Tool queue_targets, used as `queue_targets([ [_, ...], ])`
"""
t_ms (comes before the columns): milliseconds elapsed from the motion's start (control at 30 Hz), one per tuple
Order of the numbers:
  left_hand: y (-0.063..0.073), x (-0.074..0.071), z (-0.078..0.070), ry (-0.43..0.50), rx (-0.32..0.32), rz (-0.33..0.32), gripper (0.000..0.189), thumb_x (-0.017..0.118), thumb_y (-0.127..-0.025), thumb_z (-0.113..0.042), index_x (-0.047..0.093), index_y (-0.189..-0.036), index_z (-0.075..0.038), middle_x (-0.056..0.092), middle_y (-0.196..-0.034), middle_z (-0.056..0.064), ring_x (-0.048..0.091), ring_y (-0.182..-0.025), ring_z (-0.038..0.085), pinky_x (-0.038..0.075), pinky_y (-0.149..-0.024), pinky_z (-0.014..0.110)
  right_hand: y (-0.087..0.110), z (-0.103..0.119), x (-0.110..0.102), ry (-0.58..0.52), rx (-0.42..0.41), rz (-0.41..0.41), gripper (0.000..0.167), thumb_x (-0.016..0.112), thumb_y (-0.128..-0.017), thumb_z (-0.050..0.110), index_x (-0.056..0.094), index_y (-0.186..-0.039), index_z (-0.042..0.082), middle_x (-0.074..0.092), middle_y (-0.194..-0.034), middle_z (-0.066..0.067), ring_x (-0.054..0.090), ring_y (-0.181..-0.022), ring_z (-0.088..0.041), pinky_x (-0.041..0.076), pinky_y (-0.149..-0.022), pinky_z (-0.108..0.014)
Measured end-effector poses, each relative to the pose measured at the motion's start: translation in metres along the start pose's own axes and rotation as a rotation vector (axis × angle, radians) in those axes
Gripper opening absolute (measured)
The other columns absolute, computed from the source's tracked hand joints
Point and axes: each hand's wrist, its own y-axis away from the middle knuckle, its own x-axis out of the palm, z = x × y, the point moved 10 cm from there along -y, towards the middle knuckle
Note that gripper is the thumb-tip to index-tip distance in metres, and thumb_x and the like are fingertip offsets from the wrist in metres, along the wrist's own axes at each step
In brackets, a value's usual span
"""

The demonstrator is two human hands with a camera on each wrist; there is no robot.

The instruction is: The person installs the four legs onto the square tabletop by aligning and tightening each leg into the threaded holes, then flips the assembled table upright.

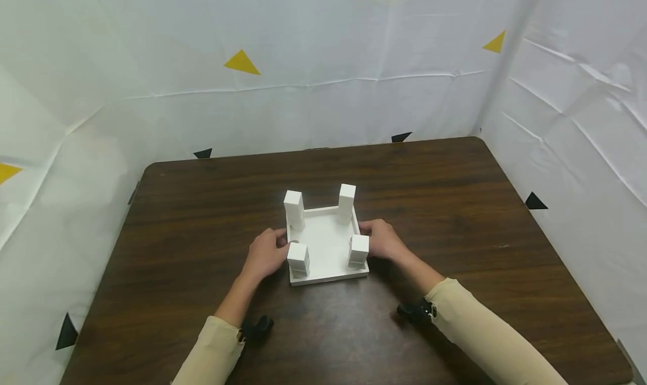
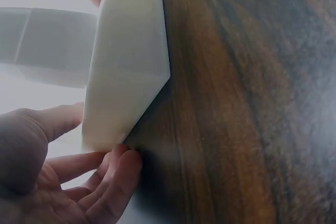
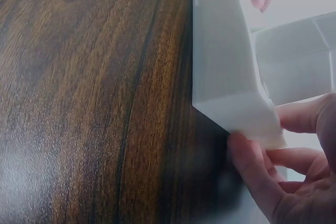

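A shallow white square tray lies on the dark table, with a white block post upright at each corner. The posts at the back left and back right rise above the rim; the front left and front right ones show a seam across them. My left hand grips the tray's left side, and my right hand holds its right side. Both wrist views show the thumb at the rim's top edge and curled fingers low against the outer wall.
Brown wood-grain table spreads around the tray. White sheeting with yellow and black triangles hangs behind and at both sides. Each wrist carries a small black camera, the left one and the right one, just above the tabletop.
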Motion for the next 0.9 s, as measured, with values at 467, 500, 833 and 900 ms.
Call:
queue_targets([
  [467, 0.01, -0.009, 0.002, 0.105, -0.064, -0.126, 0.04, 0.066, -0.092, -0.018, 0.064, -0.128, -0.002, 0.065, -0.109, 0.016, 0.068, -0.093, 0.028, 0.051, -0.082, 0.046, 0.005, 0.01, 0.0, -0.031, -0.031, -0.036, 0.048, 0.071, -0.083, 0.011, 0.061, -0.125, -0.01, 0.063, -0.114, -0.031, 0.068, -0.1, -0.036, 0.054, -0.084, -0.044],
  [500, 0.011, -0.01, 0.002, 0.127, -0.076, -0.131, 0.041, 0.066, -0.092, -0.018, 0.063, -0.13, -0.003, 0.065, -0.113, 0.017, 0.068, -0.095, 0.028, 0.052, -0.082, 0.046, 0.006, 0.012, 0.0, -0.032, -0.031, -0.048, 0.047, 0.071, -0.084, 0.011, 0.061, -0.125, -0.01, 0.063, -0.115, -0.03, 0.068, -0.101, -0.035, 0.054, -0.084, -0.044],
  [833, 0.014, -0.015, 0.005, 0.236, -0.113, -0.163, 0.045, 0.062, -0.093, -0.023, 0.06, -0.136, -0.01, 0.069, -0.115, 0.015, 0.07, -0.087, 0.025, 0.051, -0.08, 0.047, 0.01, 0.015, -0.002, -0.162, -0.023, -0.071, 0.046, 0.061, -0.094, 0.011, 0.053, -0.134, -0.009, 0.063, -0.122, -0.026, 0.068, -0.098, -0.031, 0.056, -0.075, -0.038],
  [900, 0.013, -0.013, 0.007, 0.248, -0.12, -0.149, 0.046, 0.061, -0.093, -0.024, 0.059, -0.137, -0.01, 0.069, -0.116, 0.015, 0.07, -0.09, 0.026, 0.05, -0.082, 0.048, 0.01, 0.015, -0.001, -0.18, -0.013, -0.069, 0.043, 0.057, -0.098, 0.012, 0.052, -0.135, -0.009, 0.061, -0.125, -0.026, 0.066, -0.104, -0.032, 0.054, -0.082, -0.041],
])
